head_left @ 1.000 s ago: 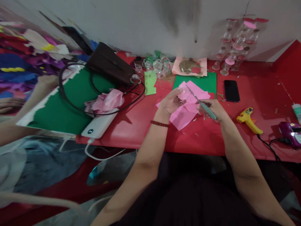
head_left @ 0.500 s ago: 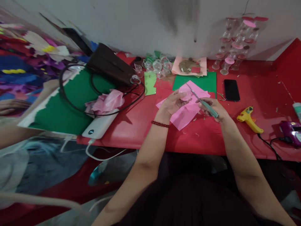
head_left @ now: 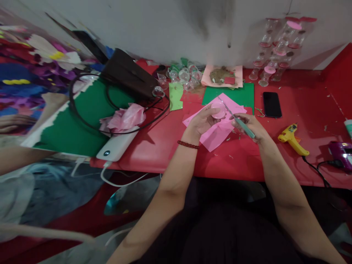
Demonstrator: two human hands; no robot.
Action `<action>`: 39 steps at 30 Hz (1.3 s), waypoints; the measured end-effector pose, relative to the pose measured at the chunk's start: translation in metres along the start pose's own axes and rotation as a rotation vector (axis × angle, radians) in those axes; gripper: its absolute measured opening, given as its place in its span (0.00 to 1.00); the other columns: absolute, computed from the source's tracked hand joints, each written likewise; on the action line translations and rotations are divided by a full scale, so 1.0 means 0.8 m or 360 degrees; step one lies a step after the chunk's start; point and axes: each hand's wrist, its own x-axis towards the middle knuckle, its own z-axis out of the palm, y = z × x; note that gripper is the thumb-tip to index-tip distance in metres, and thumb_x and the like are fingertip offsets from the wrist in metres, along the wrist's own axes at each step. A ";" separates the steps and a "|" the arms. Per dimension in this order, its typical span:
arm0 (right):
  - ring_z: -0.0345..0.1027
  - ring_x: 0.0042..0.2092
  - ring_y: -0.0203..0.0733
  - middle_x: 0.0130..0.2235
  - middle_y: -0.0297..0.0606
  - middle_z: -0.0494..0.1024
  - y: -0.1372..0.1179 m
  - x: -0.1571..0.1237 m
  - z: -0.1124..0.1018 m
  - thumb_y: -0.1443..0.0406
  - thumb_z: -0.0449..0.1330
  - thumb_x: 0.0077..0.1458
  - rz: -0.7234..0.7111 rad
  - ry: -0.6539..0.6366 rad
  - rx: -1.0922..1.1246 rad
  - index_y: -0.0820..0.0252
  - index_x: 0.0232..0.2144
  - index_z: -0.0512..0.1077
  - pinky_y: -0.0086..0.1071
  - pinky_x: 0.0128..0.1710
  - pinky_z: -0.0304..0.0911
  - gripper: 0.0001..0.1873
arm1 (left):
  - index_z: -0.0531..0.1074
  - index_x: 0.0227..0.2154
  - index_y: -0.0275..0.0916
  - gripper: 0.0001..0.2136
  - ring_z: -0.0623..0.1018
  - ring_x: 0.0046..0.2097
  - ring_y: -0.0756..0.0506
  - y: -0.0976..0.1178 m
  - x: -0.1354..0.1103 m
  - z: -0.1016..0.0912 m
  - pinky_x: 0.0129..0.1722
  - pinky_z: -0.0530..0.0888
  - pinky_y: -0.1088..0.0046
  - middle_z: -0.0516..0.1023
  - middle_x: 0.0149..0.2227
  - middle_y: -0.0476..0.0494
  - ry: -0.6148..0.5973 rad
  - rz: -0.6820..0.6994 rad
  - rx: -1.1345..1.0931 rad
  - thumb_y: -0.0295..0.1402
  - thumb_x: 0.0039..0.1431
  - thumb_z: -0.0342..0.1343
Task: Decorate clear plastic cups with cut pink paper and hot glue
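Observation:
My left hand (head_left: 202, 121) is closed, pinching a small round pink disc (head_left: 219, 109) between thumb and fingers. Whether the disc is paper alone or the mouth of a clear cup, I cannot tell. In my right hand (head_left: 251, 126) are teal-handled scissors (head_left: 244, 128), seen nearly edge-on, their thin blades slanting up and left past the disc's right edge. Beneath both hands, pink paper (head_left: 213, 137) lies spread over red sheets on the table. Small paper scraps are scattered near my right hand.
Behind the hands are a green sheet (head_left: 228, 94), clear plastic cups (head_left: 184, 76) and a pile on peach paper (head_left: 222, 76). To the right lie a phone (head_left: 272, 104) and a yellow glue gun (head_left: 293, 139). A power bank (head_left: 117, 146) and another person's hand (head_left: 12, 124) are left.
The disc in my left hand has turned slightly and shows more of its round face. Both hands keep nearly the same place, and the scissors have barely shifted.

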 end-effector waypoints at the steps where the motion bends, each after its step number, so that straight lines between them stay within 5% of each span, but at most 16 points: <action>1: 0.56 0.26 0.30 0.24 0.27 0.68 0.000 0.000 0.000 0.48 0.80 0.33 0.0015 0.0000 0.0007 0.60 0.34 0.80 0.29 0.24 0.48 0.29 | 0.78 0.33 0.41 0.11 0.84 0.36 0.47 0.000 0.000 0.000 0.39 0.77 0.68 0.83 0.31 0.48 -0.0004 -0.0001 0.0008 0.33 0.50 0.74; 33: 0.55 0.24 0.30 0.21 0.26 0.67 -0.004 -0.002 -0.008 0.49 0.82 0.31 0.0067 -0.0040 -0.0105 0.59 0.37 0.86 0.30 0.24 0.50 0.31 | 0.77 0.32 0.42 0.15 0.77 0.30 0.50 0.008 0.001 -0.010 0.28 0.69 0.72 0.81 0.30 0.51 0.0198 0.0051 -0.0067 0.33 0.44 0.77; 39: 0.55 0.24 0.30 0.21 0.26 0.68 -0.008 -0.004 -0.007 0.47 0.82 0.29 0.0091 -0.0014 -0.0142 0.60 0.38 0.86 0.30 0.24 0.51 0.34 | 0.77 0.35 0.43 0.16 0.79 0.31 0.51 0.007 0.004 -0.017 0.34 0.74 0.70 0.81 0.31 0.53 0.0215 0.0062 -0.0044 0.36 0.45 0.77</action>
